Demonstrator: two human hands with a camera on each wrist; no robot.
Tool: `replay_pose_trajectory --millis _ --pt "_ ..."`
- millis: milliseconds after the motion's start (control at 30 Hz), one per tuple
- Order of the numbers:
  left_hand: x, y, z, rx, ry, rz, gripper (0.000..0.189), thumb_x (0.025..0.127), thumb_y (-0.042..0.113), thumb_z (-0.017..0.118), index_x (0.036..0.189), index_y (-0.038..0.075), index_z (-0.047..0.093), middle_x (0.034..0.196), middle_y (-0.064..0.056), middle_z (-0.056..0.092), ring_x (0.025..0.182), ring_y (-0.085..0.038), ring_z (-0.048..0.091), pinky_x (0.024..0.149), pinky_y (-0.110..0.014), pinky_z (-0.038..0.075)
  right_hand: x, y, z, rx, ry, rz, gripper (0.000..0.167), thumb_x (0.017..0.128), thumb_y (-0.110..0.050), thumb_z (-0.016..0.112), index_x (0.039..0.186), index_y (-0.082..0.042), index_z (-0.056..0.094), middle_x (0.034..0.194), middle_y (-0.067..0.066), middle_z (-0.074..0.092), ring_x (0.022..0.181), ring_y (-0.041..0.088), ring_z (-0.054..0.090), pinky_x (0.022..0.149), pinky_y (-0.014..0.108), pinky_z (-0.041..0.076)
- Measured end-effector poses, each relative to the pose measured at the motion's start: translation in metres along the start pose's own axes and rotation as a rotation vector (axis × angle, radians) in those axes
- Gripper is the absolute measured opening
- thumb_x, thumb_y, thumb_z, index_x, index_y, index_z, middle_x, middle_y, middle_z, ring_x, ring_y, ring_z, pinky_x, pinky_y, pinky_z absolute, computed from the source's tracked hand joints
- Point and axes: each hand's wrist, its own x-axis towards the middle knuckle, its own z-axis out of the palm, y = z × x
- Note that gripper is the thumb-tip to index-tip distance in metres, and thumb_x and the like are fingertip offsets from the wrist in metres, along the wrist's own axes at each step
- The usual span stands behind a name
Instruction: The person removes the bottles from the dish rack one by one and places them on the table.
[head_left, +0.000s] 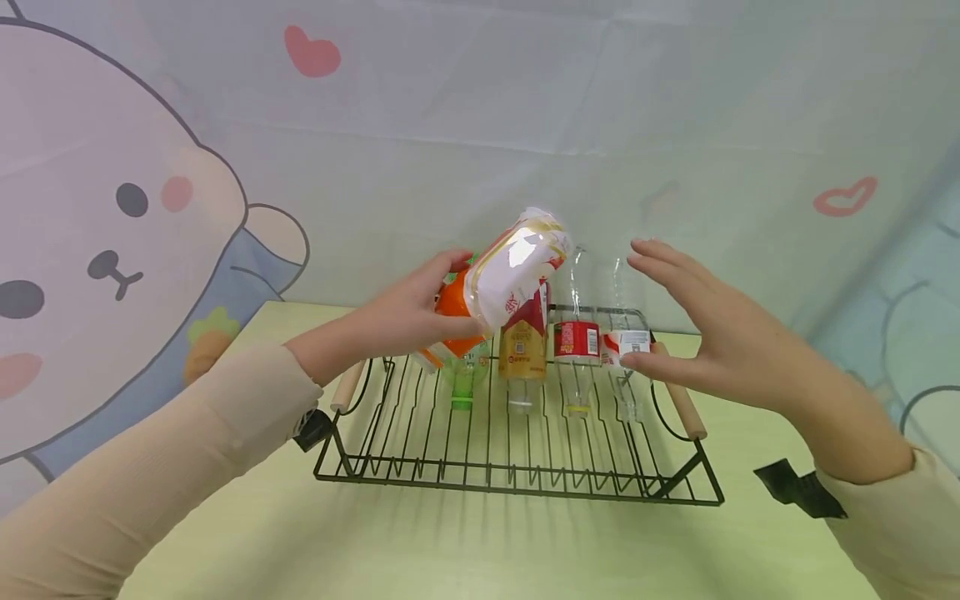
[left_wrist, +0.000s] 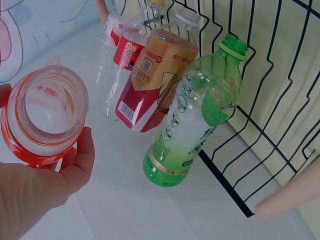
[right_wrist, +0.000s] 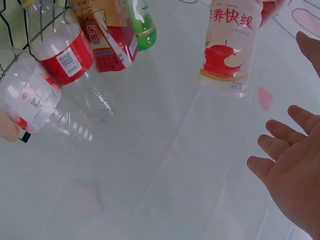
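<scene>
Gripping an orange-and-white bottle [head_left: 517, 271], the left hand [head_left: 393, 321] is holding it tilted above the wire rack [head_left: 517, 490]; the right hand [head_left: 723, 346], empty with fingers spread, is hovering near its right edge. Four bottles [head_left: 523, 343] are resting in it, necks toward the front edge.

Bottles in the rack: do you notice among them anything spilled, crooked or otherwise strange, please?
Nothing looks spilled or crooked; the four bottles rest side by side in the wire rack. One oddity: the green bottle seems uncapped, as its threaded neck looks bare.
</scene>
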Motion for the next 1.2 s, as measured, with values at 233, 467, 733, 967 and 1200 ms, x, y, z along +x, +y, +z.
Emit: replay_pose_trajectory --millis 233,467,733,967,1200 --pt "0.006 0.007 0.011 0.032 -0.066 0.013 0.081 0.086 0.021 0.071 0.151 0.017 0.022 0.135 -0.007 0.044 0.1 -0.03 0.061 0.065 -0.039 0.059 0.011 -0.008 0.004 0.005 -0.006 -0.047 0.09 0.078 -0.028 0.081 0.151 -0.015 0.03 0.158 0.0 0.025 0.147 0.022 0.017 0.1 0.06 0.038" --pt "0.012 0.01 0.022 0.083 -0.133 0.054 0.074 0.087 0.02 0.07 0.148 0.016 0.029 0.14 -0.003 0.041 0.106 -0.026 0.058 0.076 -0.032 0.057 0.017 -0.01 0.014 0.025 -0.012 -0.085 0.089 0.077 -0.025 0.082 0.15 -0.013 0.032 0.157 0.0 0.026 0.147 0.021 0.016 0.1 0.056 0.041" --pt "0.016 0.012 0.033 0.124 -0.221 0.073 0.069 0.087 0.022 0.07 0.146 0.017 0.034 0.133 -0.002 0.047 0.111 -0.022 0.053 0.082 -0.029 0.055 0.017 -0.006 0.029 0.037 -0.027 -0.124 0.086 0.077 -0.025 0.083 0.148 -0.015 0.036 0.156 0.0 0.028 0.147 0.024 0.017 0.106 0.051 0.038" --pt "0.018 0.011 0.04 0.093 -0.276 0.033 0.064 0.087 0.025 0.07 0.143 0.021 0.038 0.133 0.0 0.048 0.103 -0.021 0.058 0.072 -0.033 0.058 0.015 -0.002 0.039 0.044 -0.072 -0.136 0.081 0.077 -0.026 0.082 0.145 -0.011 0.041 0.154 0.007 0.032 0.147 0.029 0.018 0.119 0.047 0.011" --pt "0.022 0.005 0.045 0.072 -0.293 0.021 0.064 0.087 0.027 0.07 0.142 0.018 0.04 0.137 0.0 0.047 0.102 -0.022 0.058 0.073 -0.033 0.057 0.013 0.0 0.048 0.015 -0.105 -0.128 0.079 0.076 -0.031 0.082 0.142 -0.009 0.045 0.151 0.008 0.038 0.145 0.03 0.023 0.119 0.048 0.011"
